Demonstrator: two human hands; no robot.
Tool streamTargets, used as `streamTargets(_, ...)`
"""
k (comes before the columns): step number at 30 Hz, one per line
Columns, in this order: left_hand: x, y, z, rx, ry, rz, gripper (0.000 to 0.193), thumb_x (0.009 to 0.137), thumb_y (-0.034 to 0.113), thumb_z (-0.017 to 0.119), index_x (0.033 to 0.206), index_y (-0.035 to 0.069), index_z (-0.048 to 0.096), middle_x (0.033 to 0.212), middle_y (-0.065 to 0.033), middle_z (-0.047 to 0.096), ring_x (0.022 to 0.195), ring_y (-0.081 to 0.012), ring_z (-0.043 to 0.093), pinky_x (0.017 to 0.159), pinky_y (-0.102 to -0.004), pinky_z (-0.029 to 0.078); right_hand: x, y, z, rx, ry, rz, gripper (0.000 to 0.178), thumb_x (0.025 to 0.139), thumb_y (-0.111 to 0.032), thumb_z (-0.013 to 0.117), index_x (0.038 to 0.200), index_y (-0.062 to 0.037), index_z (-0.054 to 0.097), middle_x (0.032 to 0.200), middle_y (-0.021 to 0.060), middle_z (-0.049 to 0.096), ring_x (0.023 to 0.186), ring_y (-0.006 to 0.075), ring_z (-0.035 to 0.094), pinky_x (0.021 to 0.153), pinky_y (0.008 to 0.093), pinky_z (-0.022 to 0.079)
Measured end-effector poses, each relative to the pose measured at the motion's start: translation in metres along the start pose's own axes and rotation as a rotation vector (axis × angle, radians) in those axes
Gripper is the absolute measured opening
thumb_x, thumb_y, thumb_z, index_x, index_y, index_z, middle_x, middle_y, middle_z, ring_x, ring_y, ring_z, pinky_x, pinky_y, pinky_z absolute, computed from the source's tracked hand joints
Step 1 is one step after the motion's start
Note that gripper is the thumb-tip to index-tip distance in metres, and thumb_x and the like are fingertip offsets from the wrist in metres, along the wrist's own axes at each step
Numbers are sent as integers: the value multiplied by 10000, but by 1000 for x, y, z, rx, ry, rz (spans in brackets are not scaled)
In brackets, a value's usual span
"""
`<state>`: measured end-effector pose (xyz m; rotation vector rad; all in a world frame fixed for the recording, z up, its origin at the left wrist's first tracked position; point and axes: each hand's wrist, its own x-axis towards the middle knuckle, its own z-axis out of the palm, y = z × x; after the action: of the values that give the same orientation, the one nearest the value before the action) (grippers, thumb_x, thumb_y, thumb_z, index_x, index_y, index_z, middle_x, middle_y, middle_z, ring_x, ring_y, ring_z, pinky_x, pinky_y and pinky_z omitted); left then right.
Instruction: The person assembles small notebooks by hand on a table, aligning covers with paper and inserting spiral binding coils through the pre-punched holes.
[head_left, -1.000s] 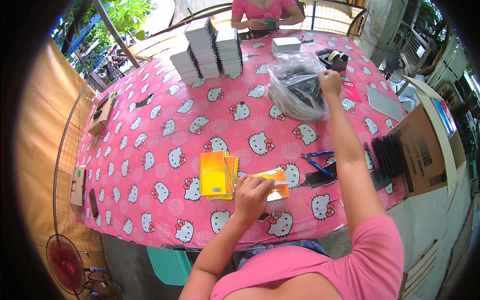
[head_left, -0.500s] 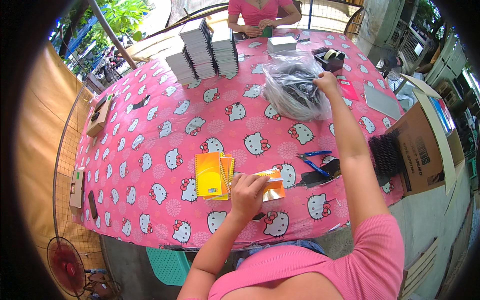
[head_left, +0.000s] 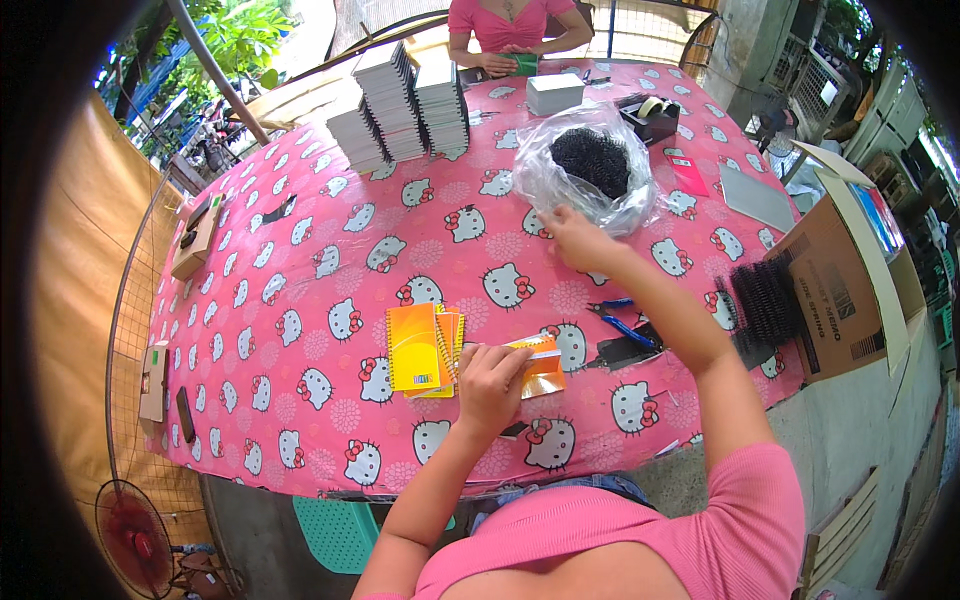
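My left hand point(head_left: 492, 383) is closed over a small orange spiral notebook point(head_left: 543, 368), holding it against the table. Just left of it lie several yellow and orange spiral notebooks point(head_left: 415, 347) in a loose pile. My right hand point(head_left: 578, 240) reaches across to the near edge of a clear plastic bag point(head_left: 533, 172), where its fingers seem to pinch the film. Inside the bag's open mouth sits a mass of black binding coils point(head_left: 592, 162). Blue-handled cutters point(head_left: 630, 325) rest on a dark strip below my right forearm, which partly covers them.
Tall stacks of spiral-bound books point(head_left: 390, 105) stand at the far left, near a white paper block point(head_left: 554, 93) and a tape dispenser point(head_left: 650, 118). A cardboard box point(head_left: 835, 285) and black coils point(head_left: 762, 305) are at the right. Another person's hands point(head_left: 500, 64) hold something green.
My right hand has moved from the bag's right side to its near-left edge. The bag's mouth is now spread, exposing the black coils. My left hand stays on the notebook.
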<state>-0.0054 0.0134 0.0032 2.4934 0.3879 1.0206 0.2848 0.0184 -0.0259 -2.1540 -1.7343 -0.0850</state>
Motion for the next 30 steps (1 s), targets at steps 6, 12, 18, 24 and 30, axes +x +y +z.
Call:
streamTargets(6,-2,-2,-3,24,5,30,111,739,80,705,848,69,689,759,-53,642,703,-221,576,729,-353,401,-55,0,-52,30,590,130,290,781,-189,648,1033,-46,670,1145,191,596,1036,338,585,897,429,453)
streamTargets(12,-2,-3,0,-4,-25,37,138,754,92,688,891,81,677,777,-47,628,722,-235,578,759,-374,400,-40,158,-55,300,663,690,285,795,-270,657,901,-10,706,849,169,692,794,286,672,751,378,506)
streamTargets(18,-4,-6,0,12,-1,34,135,754,101,692,888,87,680,776,-47,631,717,-228,579,754,-375,402,-3,189,-22,427,523,902,430,737,-434,690,827,-15,722,771,171,691,749,277,680,698,373,505)
streamTargets(24,-4,-4,-1,-7,-33,19,141,751,108,694,890,89,680,789,-44,632,717,-228,576,757,-376,398,10,226,-3,621,549,1081,447,723,-443,683,808,-5,718,756,157,690,712,269,674,680,376,504)
streamTargets(30,-11,-10,-8,34,-31,3,143,752,117,695,890,86,678,792,-43,630,717,-229,574,753,-374,397,32,173,6,693,541,1070,318,741,-313,721,858,-18,711,796,126,691,716,245,666,638,390,499)
